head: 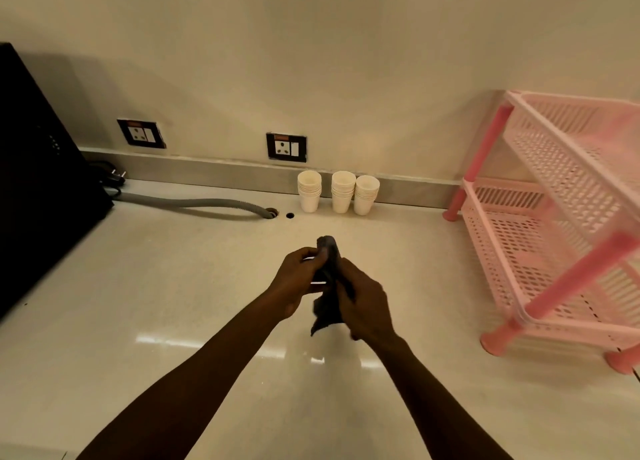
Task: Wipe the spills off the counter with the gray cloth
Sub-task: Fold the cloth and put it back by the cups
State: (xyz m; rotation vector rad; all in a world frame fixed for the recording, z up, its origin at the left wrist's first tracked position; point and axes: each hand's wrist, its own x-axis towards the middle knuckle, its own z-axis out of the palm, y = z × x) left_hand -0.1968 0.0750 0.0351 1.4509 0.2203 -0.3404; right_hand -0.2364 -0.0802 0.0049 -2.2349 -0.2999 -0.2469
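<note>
- Both hands are up off the counter (173, 286), closed around the gray cloth (327, 286). The left hand (298, 279) pinches the upper part, and the right hand (363, 304) wraps the middle from the other side.
- The cloth is bunched into a dark roll between the two hands. One end pokes out above the left fingers and a loose tail hangs below the right palm. As far as I can see, none of it touches the counter.
- From where I stand it looks as if the cloth is being folded or wrung, not wiped with. I would call this a pause in the wiping or the preparation for it, and I cannot tell which.
- Below the hands and toward the person, the surface is pale and glossy, with bright streaks of reflected light. I cannot pick out any clear spill there. A thin wet film could be hiding in that glare, so I would not call it clean.
- Beyond the cloth, by the wall, stand three stacks of paper cups (337, 191), and a gray hose (194, 203) runs off to the left of them. A pink rack (554, 217) stands well to the right of the right hand.
- What is left, by my reckoning, is to bring the cloth down flat and pass it over whatever patches are wet.
</note>
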